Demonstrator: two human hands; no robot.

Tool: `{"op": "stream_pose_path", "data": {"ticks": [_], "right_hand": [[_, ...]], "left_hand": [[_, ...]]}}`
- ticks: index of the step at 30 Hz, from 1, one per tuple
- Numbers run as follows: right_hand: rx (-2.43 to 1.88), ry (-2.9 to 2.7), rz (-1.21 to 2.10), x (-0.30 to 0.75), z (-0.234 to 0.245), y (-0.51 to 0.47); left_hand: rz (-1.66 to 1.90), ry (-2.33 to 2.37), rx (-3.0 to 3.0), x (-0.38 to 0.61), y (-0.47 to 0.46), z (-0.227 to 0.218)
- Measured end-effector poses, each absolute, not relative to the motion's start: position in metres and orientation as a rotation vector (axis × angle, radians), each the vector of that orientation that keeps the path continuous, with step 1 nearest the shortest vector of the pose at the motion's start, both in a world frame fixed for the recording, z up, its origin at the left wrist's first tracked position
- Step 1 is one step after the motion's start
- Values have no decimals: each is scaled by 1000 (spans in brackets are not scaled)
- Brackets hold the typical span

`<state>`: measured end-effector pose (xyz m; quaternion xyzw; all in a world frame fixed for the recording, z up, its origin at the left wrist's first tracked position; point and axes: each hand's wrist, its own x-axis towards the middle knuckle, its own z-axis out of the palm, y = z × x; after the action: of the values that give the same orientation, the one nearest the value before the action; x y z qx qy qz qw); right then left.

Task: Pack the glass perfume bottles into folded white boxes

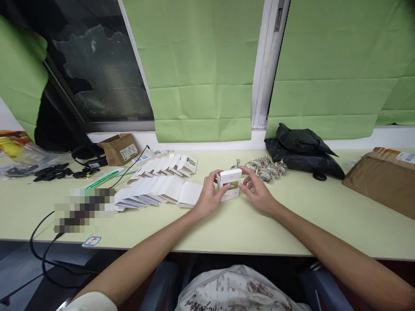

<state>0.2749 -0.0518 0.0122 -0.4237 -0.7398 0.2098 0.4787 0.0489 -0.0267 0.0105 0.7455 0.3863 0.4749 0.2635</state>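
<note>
A small white carton with a green picture (230,183) stands on the pale green table (292,224), held between both my hands. My left hand (210,194) grips its left side, thumb on the front. My right hand (256,190) touches its right side and top flap with the fingertips. Just behind the carton lies a row of several small glass bottles with silver caps (267,169). To the left, flat white cartons (155,190) lie fanned out in two rows.
A black plastic bag (301,151) sits at the back right and a brown parcel (382,181) at the far right. A small brown box (119,149), black cables (48,172) and a blurred patch occupy the left. Green blinds cover the windows.
</note>
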Motion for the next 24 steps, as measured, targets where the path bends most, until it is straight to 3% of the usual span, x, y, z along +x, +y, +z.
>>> {"op": "stream_pose_path", "data": {"ticks": [9,24], "right_hand": [[-985,-1879,461,275,12,-52],[-895,-1539,709,277,8,-43]], "left_hand": [[1255,856,2032,50,-30,18],[1297,835,1914,46,-31,23]]}}
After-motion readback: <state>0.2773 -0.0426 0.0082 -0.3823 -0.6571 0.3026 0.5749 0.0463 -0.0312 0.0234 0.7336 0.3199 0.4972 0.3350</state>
